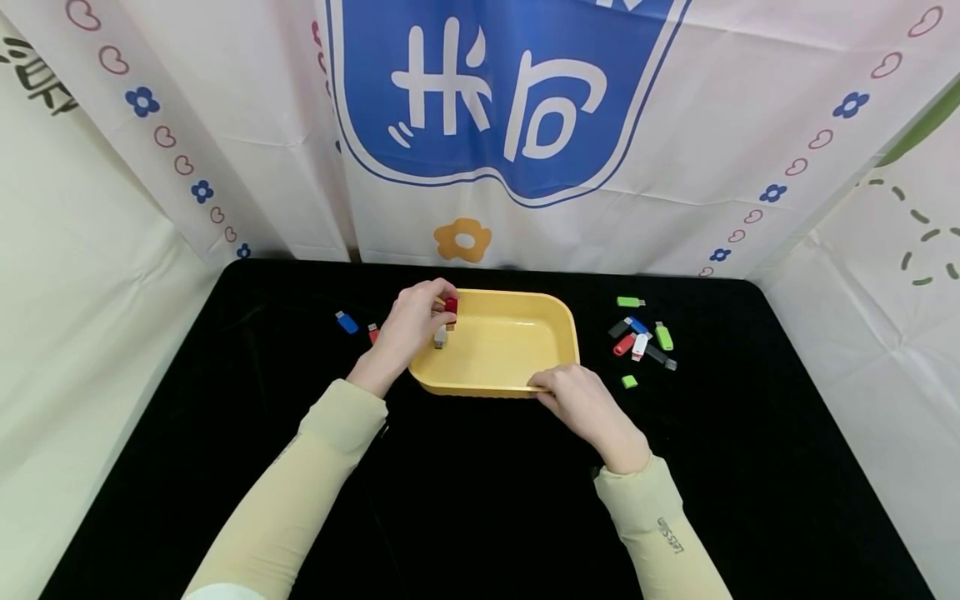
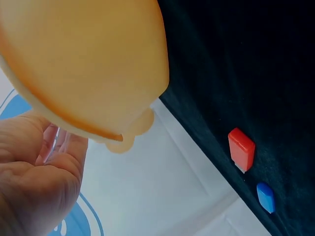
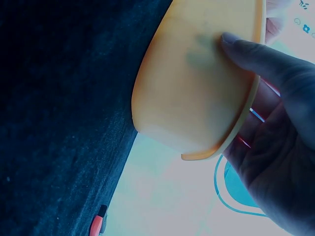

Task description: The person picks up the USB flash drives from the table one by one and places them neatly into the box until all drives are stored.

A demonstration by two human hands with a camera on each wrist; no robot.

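My left hand (image 1: 411, 325) reaches over the left side of a yellow plastic tray (image 1: 510, 350) and pinches a red USB stick (image 1: 452, 307) between thumb and fingers. Below it, a white USB stick (image 1: 440, 337) with a metal plug lies inside the tray. The tray hides the left fingertips in the left wrist view. My right hand (image 1: 577, 404) grips the tray's near right rim, its thumb (image 3: 246, 51) against the outer wall and the other fingers on the inner side.
Left of the tray lie a blue USB stick (image 1: 347, 322) and another red one (image 1: 373, 333), partly behind the left hand. To the right sits a loose group of several sticks, including a green one (image 1: 663, 336), plus a small green piece (image 1: 629, 382). Black cloth (image 1: 480, 492) covers the table.
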